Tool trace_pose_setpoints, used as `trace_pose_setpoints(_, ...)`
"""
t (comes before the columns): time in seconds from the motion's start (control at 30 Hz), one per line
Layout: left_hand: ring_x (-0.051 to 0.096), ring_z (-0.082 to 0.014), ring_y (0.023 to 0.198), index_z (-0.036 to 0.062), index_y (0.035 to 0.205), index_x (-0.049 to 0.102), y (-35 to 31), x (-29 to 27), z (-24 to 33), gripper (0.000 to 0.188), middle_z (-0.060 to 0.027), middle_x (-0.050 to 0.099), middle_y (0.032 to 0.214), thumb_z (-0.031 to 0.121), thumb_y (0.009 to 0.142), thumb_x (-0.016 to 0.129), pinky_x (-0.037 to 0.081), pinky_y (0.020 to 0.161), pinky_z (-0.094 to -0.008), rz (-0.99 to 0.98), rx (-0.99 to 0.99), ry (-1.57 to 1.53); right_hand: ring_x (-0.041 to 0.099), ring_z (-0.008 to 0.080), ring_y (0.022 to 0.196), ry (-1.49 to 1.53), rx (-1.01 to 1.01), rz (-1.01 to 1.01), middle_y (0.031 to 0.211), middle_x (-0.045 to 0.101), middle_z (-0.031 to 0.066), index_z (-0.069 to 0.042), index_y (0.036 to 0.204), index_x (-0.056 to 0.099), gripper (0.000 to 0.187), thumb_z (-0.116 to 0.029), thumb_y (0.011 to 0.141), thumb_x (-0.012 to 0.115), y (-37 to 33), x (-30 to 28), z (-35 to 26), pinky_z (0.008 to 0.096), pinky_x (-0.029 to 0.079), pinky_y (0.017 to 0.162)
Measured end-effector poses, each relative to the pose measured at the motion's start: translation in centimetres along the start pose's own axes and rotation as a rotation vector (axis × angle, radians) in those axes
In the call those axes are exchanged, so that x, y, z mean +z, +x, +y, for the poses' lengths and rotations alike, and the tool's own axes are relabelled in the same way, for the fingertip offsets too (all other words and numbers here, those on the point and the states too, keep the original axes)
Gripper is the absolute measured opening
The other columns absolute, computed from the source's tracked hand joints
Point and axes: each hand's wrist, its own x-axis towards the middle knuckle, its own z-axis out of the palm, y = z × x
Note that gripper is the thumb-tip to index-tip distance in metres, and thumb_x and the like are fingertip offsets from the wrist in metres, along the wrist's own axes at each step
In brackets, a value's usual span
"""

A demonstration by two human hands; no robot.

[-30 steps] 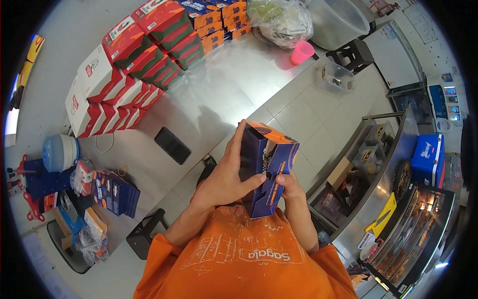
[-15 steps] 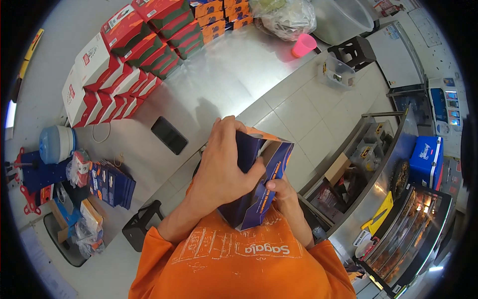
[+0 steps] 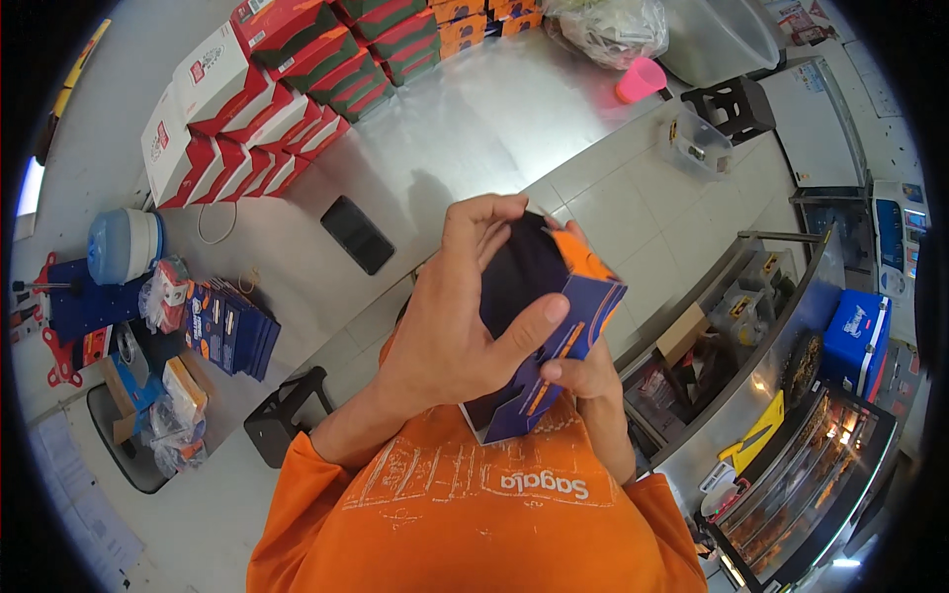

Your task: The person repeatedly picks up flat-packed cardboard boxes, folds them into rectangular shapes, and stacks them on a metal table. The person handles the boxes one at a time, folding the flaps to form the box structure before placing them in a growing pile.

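Observation:
A dark blue and orange cardboard box (image 3: 585, 308) is held in front of my chest, tilted, with its dark inside facing up and an orange flap at its far right corner. My left hand (image 3: 440, 316) grips its left side, fingers curled over the far edge and thumb lying across the opening. Under the near right side, my right hand (image 3: 591, 381) holds the printed panel, its thumb pressed on the lower edge and most of its fingers hidden behind the box. A black phone (image 3: 358, 234) lies on the metal table (image 3: 474, 124) beyond my left hand.
Stacked red and white boxes (image 3: 213, 89) stand at the far left. Flat blue cartons (image 3: 232, 331) lie at left, above a dark stool (image 3: 287, 410). A pink cup (image 3: 641, 79) sits near the table edge. On the right are a metal counter (image 3: 722, 405) and a glass warmer (image 3: 806, 494).
The box has moved slightly right and its mouth is spread wider. My left thumb has lifted from inside toward the printed panel. The whole view has shifted a little.

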Motion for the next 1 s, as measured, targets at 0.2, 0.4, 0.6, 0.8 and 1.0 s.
trace_pose_setpoints(0.2,0.038,-0.0415,0.139,-0.0035,0.141,0.036,-0.5,-1.2,-2.7,0.084,-0.0298,0.037,0.147,0.038,0.082,0.079,0.034,0.112,-0.0468,-0.195,0.028,0.196,0.041,0.0301,0.138,0.133,-0.115,0.121,0.153,0.035,0.015,-0.009,0.159,0.004,0.13,-0.026,0.059,0.086,0.5,1.6,0.2,0.0409,0.037,0.113)
trace_pose_setpoints(0.4,0.042,-0.0332,0.134,0.0025,0.155,0.004,-0.6,0.2,-1.9,0.118,-0.0212,0.041,0.143,0.027,0.073,0.087,0.033,0.113,-0.0419,-0.219,-0.173,0.044,0.038,0.0336,0.141,-0.186,-0.317,-0.037,0.15,0.039,0.0178,-0.01,0.159,-0.003,0.13,-0.014,0.058,0.08,1.9,0.5,0.2,0.0438,0.032,0.116)
trace_pose_setpoints(0.6,0.058,-0.025,0.115,0.0111,0.155,-0.009,0.9,-0.5,-4.9,0.108,-0.0167,0.048,0.134,0.021,0.087,0.074,0.049,0.098,-0.0399,-0.029,-0.266,-0.524,0.051,0.0315,0.125,-0.637,-0.274,0.028,0.141,0.045,0.0211,-0.009,0.158,0.019,0.112,-0.021,0.066,0.083,1.8,-0.7,-1.0,0.0419,0.04,0.106)
trace_pose_setpoints(0.8,0.057,-0.0214,0.112,0.0189,0.155,0.014,1.0,-2.5,-10.5,0.086,-0.0082,0.051,0.128,0.023,0.09,0.071,0.052,0.096,-0.0402,0.231,-0.353,-0.964,0.055,0.0241,0.12,-0.281,-0.054,0.239,0.14,0.048,0.019,-0.006,0.147,0.039,0.083,-0.022,0.078,0.081,1.5,1.2,1.6,0.0358,0.044,0.101)
trace_pose_setpoints(1.0,0.045,-0.0243,0.132,0.0174,0.143,0.031,-2.5,-9.6,-9.9,0.083,-0.0066,0.047,0.133,0.045,0.081,0.079,0.045,0.107,-0.042,-0.221,-0.128,-1.021,0.051,0.0362,0.118,-1.061,-0.294,0.007,0.13,0.045,0.0194,-0.013,0.136,0.056,0.087,-0.027,0.055,0.086,-0.1,1.8,-2.0,0.0425,0.046,0.099)
